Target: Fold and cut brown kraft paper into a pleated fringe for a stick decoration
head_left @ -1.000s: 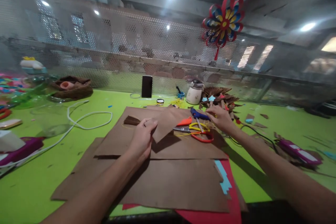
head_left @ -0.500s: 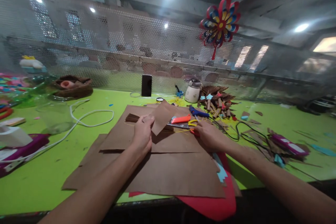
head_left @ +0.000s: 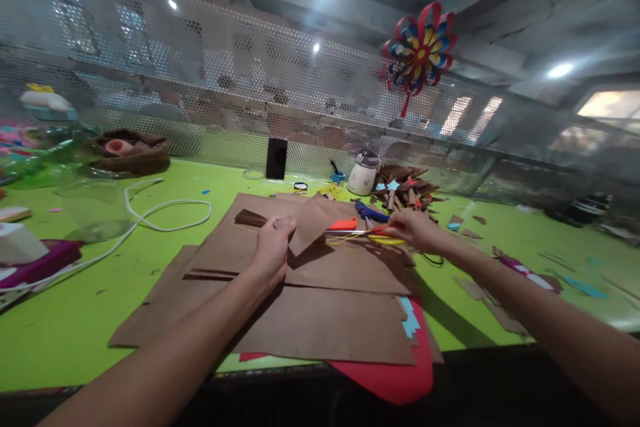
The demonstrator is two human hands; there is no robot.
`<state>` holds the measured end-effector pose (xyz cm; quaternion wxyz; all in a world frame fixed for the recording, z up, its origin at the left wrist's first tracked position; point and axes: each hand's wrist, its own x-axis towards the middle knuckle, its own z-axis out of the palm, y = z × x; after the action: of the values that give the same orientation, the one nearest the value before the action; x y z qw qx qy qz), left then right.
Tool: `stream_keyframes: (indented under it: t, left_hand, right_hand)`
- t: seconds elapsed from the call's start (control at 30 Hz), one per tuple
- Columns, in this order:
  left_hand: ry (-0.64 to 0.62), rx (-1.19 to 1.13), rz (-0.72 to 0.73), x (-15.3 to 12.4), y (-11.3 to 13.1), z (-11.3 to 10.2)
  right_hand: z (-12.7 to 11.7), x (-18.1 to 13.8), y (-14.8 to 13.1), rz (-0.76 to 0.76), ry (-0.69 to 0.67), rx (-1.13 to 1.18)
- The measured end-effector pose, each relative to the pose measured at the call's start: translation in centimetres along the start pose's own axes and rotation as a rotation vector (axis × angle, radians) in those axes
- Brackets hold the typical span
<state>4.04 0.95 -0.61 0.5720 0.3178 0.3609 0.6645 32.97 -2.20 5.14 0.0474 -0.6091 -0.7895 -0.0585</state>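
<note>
My left hand [head_left: 273, 247] is closed, pinching the edge of a small folded piece of brown paper [head_left: 311, 219] that stands up off the stack of brown sheets [head_left: 325, 327]. My right hand [head_left: 417, 230] is closed round the yellow and red handles of a pair of scissors [head_left: 383, 237]. Their blades point left toward the brown piece. An orange-handled tool [head_left: 343, 223] and a blue glue gun [head_left: 370, 212] lie just beyond the scissors.
The green table [head_left: 75, 320] carries a white cable [head_left: 165, 213], a clear container [head_left: 95, 203], a purple tool [head_left: 43, 263], a black phone [head_left: 277, 158], a white jar [head_left: 363, 179] and a pile of brown paper rolls [head_left: 407, 190]. A red sheet [head_left: 395, 377] overhangs the near edge.
My right hand came back from the far pile, dropped onto the scissors and now holds them slightly raised. My left hand has kept its pinch on the brown piece.
</note>
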Motion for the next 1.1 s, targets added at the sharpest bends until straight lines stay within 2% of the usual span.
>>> stream_keyframes:
  t: [0.17,0.23,0.3,0.33,0.4,0.5,0.6,0.63,0.73,0.83,0.97,1.1]
  left_hand:
    - [0.0,-0.013,0.007,0.1,0.0,0.0]
    - [-0.003,-0.013,0.008,0.1,0.1,0.0]
    - [-0.006,-0.011,0.006,0.1,0.0,0.0]
    - [-0.007,-0.01,0.004,0.1,0.0,0.0]
    - [-0.008,-0.01,-0.001,0.1,0.0,0.0]
    - [-0.016,-0.013,-0.011,0.1,-0.1,0.1]
    - [-0.034,-0.016,-0.021,-0.1,-0.1,0.3]
    - [-0.043,-0.016,-0.024,-0.2,-0.1,0.3]
    - [-0.069,-0.01,-0.033,-0.4,-0.2,0.4]
    - [-0.086,0.005,-0.039,-0.6,-0.1,0.5]
    - [-0.116,0.027,-0.059,-0.9,0.2,0.6]
    - [-0.155,0.059,-0.084,-1.2,0.6,0.7]
  right_hand:
    - [-5.7,0.0,2.9,0.0,-0.059,0.085]
    - [-7.5,-0.4,4.2,-0.045,-0.206,0.188]
    - [-8.8,-1.1,5.6,-0.04,-0.271,0.244]
    - [-9.3,-1.6,6.2,-0.018,-0.256,0.247]
    - [-9.5,-3.0,7.1,0.046,-0.142,0.236]
    - [-7.8,-5.8,6.4,0.121,0.117,0.199]
    - [-3.9,-9.2,3.4,0.107,0.274,0.186]
    - [-2.4,-10.3,2.1,0.111,0.283,0.173]
    - [1.3,-12.8,-1.4,0.076,0.241,0.184]
    - [2.7,-13.7,-3.0,0.057,0.156,0.228]
    - [2.6,-12.8,-1.6,0.073,0.116,0.191]
    - [2.8,-11.5,0.1,0.099,-0.066,0.083]
